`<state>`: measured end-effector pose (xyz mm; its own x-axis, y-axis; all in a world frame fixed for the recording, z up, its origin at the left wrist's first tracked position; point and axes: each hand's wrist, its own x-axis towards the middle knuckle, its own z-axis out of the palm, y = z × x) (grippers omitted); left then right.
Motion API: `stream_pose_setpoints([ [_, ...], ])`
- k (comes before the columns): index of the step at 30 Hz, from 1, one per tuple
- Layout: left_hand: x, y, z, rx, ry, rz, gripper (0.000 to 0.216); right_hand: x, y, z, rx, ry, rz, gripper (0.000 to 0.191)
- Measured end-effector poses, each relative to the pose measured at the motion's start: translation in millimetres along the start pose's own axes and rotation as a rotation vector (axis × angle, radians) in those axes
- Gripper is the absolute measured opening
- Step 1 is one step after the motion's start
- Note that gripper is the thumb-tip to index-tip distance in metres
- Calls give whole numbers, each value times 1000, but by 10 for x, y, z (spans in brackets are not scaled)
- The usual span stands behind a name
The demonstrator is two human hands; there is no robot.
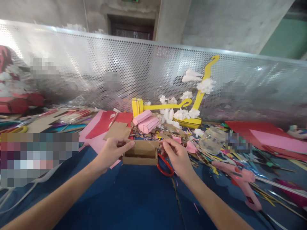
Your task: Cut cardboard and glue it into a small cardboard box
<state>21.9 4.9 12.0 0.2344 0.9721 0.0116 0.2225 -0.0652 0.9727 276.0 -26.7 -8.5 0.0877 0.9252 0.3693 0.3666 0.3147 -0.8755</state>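
Note:
A small open-topped brown cardboard box (pixel 140 160) sits on the blue tabletop in front of me. My left hand (pixel 112 153) is closed at its left end, thumb and forefinger pinching the upper edge. At the opposite end, my right hand (pixel 177 156) has its thumb and forefinger pinched together beside the box's upper right corner. What lies between those fingertips is too small to make out. Red-handled scissors (pixel 165 169) rest just under the right hand, their blades hidden behind the box.
Behind the box lie two pink paper prisms (pixel 148 124), flat cardboard (pixel 117 130) and scraps. Yellow paper shapes with white tufts (pixel 202 86) lean against a perforated metal panel (pixel 91 70). A pink glue gun (pixel 240 179) lies right, red and pink sheets (pixel 268 134) beyond it.

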Motion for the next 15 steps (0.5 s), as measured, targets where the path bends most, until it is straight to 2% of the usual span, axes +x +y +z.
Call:
stream_pose_setpoints([
  [3,19,-10,-25,-50,56,4,40,65,-14,-198,-404,-59,-49,22],
  [6,40,-28,-57,-102,122,19,40,62,18,-360,-661,-249,62,25],
  [8,48,-34,-72,-117,147,22,41,25,71,-388,-730,-312,103,37],
  [11,53,-29,-79,-112,180,36,39,-29,150,-331,-814,-298,70,46],
  [15,68,-25,-77,-99,206,60,33,-37,120,-253,-817,-260,71,35],
])
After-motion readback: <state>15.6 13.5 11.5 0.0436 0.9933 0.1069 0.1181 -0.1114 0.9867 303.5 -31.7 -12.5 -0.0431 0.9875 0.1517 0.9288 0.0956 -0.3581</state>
